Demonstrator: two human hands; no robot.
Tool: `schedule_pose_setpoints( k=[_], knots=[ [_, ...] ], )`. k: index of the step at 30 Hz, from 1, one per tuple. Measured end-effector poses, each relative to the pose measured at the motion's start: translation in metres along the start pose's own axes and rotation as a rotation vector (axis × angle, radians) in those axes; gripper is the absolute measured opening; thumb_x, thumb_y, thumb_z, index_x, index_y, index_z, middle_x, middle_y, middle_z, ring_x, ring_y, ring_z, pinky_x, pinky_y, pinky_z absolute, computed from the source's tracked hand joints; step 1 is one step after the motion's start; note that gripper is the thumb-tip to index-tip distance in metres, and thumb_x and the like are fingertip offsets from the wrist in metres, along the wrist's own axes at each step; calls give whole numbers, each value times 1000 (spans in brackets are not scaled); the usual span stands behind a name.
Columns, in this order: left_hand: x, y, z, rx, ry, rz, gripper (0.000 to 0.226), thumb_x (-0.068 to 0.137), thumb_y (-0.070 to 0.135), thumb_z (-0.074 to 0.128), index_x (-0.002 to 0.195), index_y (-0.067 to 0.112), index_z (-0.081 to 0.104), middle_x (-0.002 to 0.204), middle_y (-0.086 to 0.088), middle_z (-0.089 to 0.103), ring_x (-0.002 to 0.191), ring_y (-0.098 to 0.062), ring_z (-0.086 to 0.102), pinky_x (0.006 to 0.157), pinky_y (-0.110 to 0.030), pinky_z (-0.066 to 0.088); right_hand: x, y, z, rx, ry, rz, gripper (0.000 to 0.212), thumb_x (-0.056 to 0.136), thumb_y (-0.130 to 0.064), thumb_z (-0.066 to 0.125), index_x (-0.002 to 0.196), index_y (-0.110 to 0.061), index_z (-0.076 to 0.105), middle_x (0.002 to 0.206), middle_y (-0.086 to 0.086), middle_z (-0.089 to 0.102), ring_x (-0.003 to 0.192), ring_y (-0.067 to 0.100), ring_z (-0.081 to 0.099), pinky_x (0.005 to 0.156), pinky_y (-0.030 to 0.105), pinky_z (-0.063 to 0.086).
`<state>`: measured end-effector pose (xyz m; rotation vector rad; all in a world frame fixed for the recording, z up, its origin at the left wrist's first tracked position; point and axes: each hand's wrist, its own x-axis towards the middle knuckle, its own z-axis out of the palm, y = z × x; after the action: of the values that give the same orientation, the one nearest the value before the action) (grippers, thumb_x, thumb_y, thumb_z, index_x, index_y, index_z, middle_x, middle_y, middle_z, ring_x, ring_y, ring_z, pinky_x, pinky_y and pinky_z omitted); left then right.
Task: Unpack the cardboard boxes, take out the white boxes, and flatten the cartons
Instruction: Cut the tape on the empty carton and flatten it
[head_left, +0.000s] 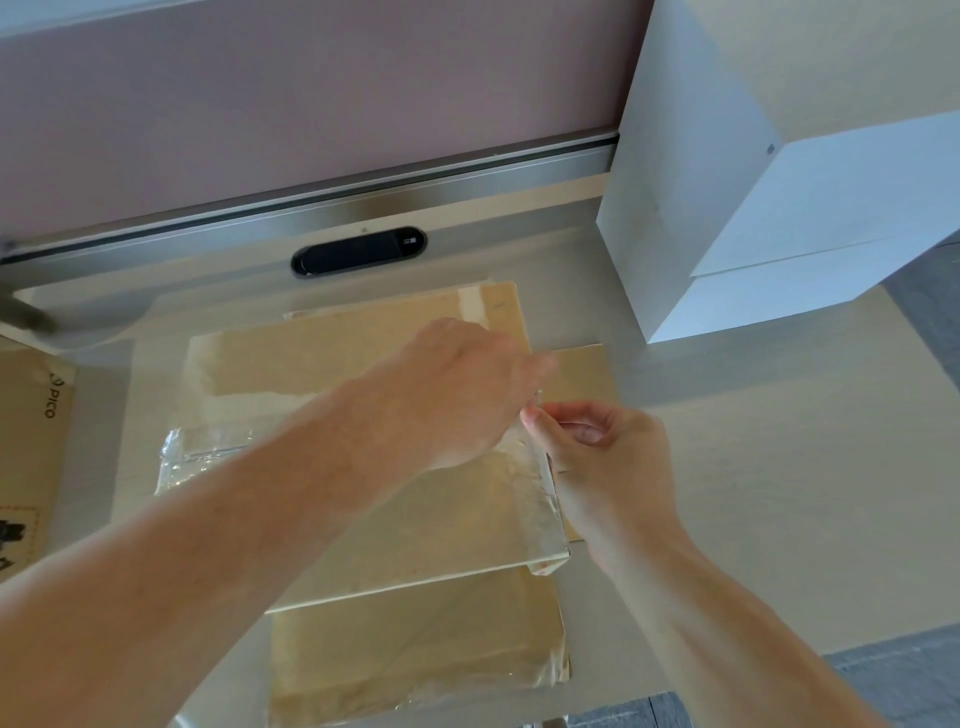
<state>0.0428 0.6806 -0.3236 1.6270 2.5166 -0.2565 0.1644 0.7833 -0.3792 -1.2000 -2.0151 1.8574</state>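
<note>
A flattened brown carton (415, 525) lies on the pale table (779, 493), with clear packing tape (208, 457) wrinkled across its flaps. My left hand (457, 389) reaches over the carton with its fingers at the right edge. My right hand (608, 457) sits beside that edge, thumb and forefinger pinched on a strip of the clear tape. The two hands nearly touch. Two stacked white boxes (769, 182) stand at the back right of the table.
A second brown carton (26, 457) with printed lettering lies at the left edge. A black oval cable port (358, 252) is set in the table behind the carton, in front of a metal rail and a mauve partition. Grey floor (909, 675) shows at the lower right.
</note>
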Motion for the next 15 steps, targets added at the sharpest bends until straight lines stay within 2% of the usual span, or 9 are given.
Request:
schedule_pose_setpoints(
  k=[3, 9, 15],
  knots=[
    [-14, -8, 4, -5, -42, -18, 9, 109, 33, 48, 107, 28, 41, 70, 10, 36, 58, -14, 37, 63, -32, 35, 0, -1, 0, 16, -19, 2, 14, 84, -33, 84, 74, -26, 78, 68, -11, 76, 66, 6, 74, 68, 31, 58],
    [-45, -28, 13, -50, -61, -7, 12, 111, 32, 36, 122, 28, 40, 81, 6, 55, 75, -22, 58, 78, -39, 52, 1, -4, -1, 34, -55, -7, 15, 86, -31, 84, 72, -26, 78, 71, -7, 77, 69, 12, 76, 72, 36, 61],
    [-70, -44, 24, -49, 16, -6, 20, 109, 37, 28, 119, 28, 43, 80, 6, 56, 74, -21, 58, 75, -35, 44, 3, -3, 1, 50, -47, -23, 14, 86, -29, 84, 73, -25, 79, 71, -5, 77, 68, 10, 74, 67, 27, 52]
  ],
)
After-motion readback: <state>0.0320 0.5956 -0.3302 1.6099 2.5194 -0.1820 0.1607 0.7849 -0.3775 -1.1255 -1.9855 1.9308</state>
